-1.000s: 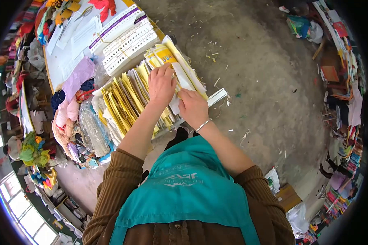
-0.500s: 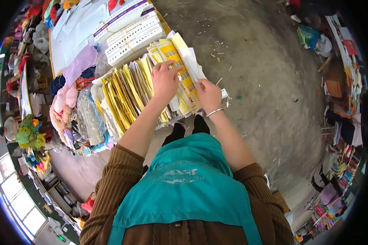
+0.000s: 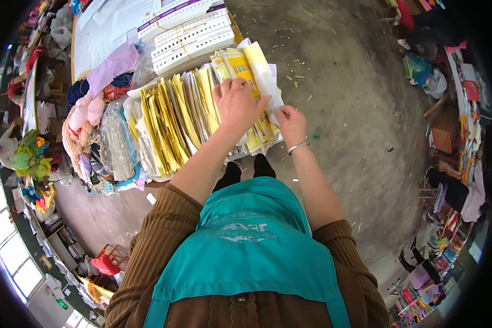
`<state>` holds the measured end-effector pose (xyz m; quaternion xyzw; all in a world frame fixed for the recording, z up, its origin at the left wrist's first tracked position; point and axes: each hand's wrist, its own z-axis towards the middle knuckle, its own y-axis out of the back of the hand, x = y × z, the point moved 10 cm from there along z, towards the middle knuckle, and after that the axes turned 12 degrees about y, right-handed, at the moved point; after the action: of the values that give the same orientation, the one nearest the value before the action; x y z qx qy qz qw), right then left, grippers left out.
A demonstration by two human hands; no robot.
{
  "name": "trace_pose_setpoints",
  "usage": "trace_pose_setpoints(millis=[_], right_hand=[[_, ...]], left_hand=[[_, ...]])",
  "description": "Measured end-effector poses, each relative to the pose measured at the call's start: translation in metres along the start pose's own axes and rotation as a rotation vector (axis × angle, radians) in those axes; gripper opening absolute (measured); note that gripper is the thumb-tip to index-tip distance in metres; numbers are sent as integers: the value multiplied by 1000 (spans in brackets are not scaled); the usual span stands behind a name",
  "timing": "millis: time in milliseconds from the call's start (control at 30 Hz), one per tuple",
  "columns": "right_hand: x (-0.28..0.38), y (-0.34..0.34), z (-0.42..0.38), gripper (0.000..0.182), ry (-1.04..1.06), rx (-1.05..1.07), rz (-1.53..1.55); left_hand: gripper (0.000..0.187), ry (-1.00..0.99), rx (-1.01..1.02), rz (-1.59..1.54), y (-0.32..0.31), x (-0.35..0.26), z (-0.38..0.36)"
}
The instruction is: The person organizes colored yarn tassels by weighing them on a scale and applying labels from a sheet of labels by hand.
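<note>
A row of yellow and white paper packets (image 3: 172,123) stands on edge along the near side of the table. My left hand (image 3: 238,104) rests on the packets at the right part of the row, fingers bent and thumb apart, over a yellow printed packet (image 3: 243,68). At the row's right end, my right hand (image 3: 291,124) pinches the edge of a white sheet (image 3: 263,76). Whatever lies beneath my left palm is hidden.
Bundled white punched cards (image 3: 194,38) lie behind the packets. Pink yarn (image 3: 87,115) and clear plastic bags (image 3: 116,136) are at the left. Concrete floor (image 3: 355,126) stretches to the right. A person (image 3: 423,273) is at the far lower right.
The table and packets have shifted slightly in view. My left hand has turned, with its thumb spread out to the right. My right hand has moved a little down the sheet's edge.
</note>
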<state>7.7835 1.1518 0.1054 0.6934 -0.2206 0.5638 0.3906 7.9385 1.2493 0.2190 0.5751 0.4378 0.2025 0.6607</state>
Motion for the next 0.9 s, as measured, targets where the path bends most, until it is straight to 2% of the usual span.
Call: trace_pose_setpoints(millis=[67,367,567,900], right_hand=[[18,-4,-1,20,84,64,-86],[12,-1,-3,18,52,-32,-89],[19,-1,-6,18,101,-62,-140],[30,0,-12,17,51,-79,-153]], left_hand=[[39,41,26,30,-1,-1,2],[14,-12,-52,-103,-1,6,-1],[14,9,10,-77,-11,10,1],[16,45,65,-69,-17,15,3]])
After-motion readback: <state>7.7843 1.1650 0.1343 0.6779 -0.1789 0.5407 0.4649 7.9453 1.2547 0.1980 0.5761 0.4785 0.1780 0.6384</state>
